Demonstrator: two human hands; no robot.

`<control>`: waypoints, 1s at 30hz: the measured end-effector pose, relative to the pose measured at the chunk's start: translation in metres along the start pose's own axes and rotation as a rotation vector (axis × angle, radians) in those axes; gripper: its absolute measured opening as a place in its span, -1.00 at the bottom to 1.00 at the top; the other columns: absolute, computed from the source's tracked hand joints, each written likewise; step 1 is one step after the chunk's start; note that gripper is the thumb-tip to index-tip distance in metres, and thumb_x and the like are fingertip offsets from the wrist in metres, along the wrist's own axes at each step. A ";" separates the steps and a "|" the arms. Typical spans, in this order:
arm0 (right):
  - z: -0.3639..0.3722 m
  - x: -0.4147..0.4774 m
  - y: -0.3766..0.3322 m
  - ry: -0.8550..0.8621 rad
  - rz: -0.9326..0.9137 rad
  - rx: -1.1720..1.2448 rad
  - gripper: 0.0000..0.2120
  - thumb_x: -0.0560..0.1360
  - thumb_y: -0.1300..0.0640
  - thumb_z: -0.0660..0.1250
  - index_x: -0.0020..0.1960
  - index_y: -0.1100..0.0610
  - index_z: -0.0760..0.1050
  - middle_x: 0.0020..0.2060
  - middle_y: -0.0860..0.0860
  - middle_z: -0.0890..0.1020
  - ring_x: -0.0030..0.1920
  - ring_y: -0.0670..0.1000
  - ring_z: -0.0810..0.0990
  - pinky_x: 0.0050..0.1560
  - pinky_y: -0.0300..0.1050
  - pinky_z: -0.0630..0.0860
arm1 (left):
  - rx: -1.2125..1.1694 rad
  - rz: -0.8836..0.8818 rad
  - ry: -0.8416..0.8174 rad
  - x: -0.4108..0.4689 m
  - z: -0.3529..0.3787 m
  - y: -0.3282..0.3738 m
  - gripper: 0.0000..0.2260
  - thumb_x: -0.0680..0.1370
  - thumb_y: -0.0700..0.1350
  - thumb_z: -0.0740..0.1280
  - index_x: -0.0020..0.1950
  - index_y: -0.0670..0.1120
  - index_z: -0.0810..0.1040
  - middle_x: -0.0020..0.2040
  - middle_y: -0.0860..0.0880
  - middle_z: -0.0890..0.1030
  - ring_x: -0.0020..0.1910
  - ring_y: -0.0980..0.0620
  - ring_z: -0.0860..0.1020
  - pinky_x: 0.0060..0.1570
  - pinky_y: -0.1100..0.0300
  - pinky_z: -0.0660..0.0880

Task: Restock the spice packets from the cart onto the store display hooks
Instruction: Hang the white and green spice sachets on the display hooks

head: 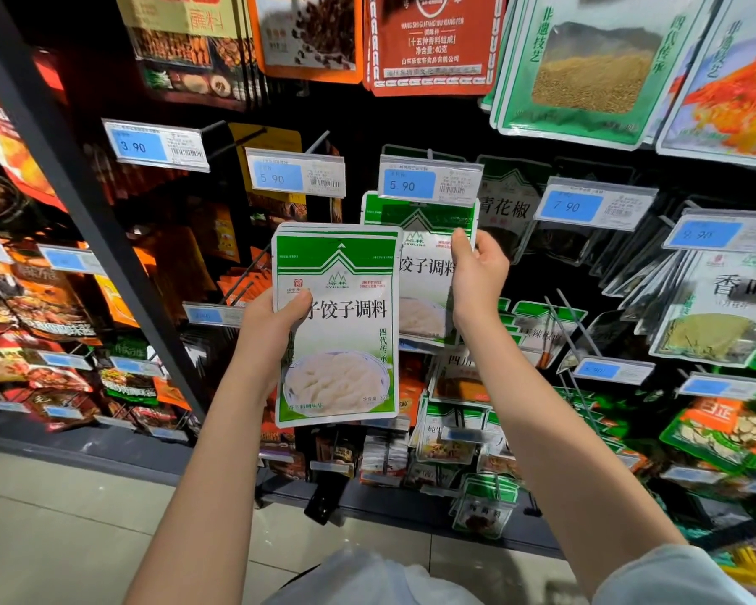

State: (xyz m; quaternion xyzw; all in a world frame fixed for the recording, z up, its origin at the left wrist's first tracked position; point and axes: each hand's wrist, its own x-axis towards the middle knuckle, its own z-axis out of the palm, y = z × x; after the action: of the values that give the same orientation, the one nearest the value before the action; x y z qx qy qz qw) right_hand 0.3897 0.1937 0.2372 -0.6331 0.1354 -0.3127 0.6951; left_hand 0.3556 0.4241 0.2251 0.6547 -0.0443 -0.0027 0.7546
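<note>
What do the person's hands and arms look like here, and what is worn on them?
The left hand and the right hand are bare: no gloves, rings or watch show. Forearms are uncovered. A pale grey sleeve covers the right upper arm at the frame's edge; no left sleeve is in view. The shirt looks the same grey.

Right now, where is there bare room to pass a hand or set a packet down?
Bare: the floor tiles left of the arms, and the dark gap between the right hand, gripping the rear packet, and the 7.90 tag. Crowded: the low rows under the held packets and everything further right.
</note>
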 end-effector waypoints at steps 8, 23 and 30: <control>0.002 -0.003 -0.006 0.014 0.005 -0.021 -0.83 0.56 0.16 0.28 -0.02 0.29 0.49 -0.19 -0.03 0.54 -0.20 -0.15 0.41 -0.13 -0.28 0.36 | 0.026 -0.001 0.004 -0.006 -0.003 -0.003 -0.84 0.62 -0.18 0.25 0.06 0.05 0.58 -0.10 0.16 0.70 -0.14 0.17 0.66 -0.24 0.31 0.57; -0.005 -0.024 -0.010 0.005 -0.037 0.020 -0.86 0.60 0.16 0.23 -0.08 0.04 0.54 -0.19 -0.04 0.60 -0.19 -0.12 0.52 -0.13 -0.30 0.44 | 0.053 -0.052 -0.034 0.012 0.002 -0.024 -0.84 0.60 -0.17 0.28 0.09 0.05 0.59 0.00 0.10 0.69 0.00 0.09 0.65 -0.09 0.22 0.56; 0.000 -0.013 0.011 0.060 -0.152 0.077 -0.86 0.59 0.22 0.24 -0.07 0.11 0.56 -0.21 -0.02 0.63 -0.19 -0.12 0.57 -0.15 -0.28 0.50 | -0.006 0.061 -0.112 0.043 0.004 -0.042 -0.83 0.60 -0.20 0.26 0.10 0.02 0.58 -0.01 0.10 0.70 -0.03 0.13 0.66 -0.13 0.28 0.57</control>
State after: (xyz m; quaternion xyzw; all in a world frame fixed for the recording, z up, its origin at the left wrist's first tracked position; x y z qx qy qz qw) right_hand 0.3824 0.2013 0.2238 -0.6047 0.0955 -0.3883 0.6888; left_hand 0.4007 0.4115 0.1873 0.6497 -0.1062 -0.0165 0.7526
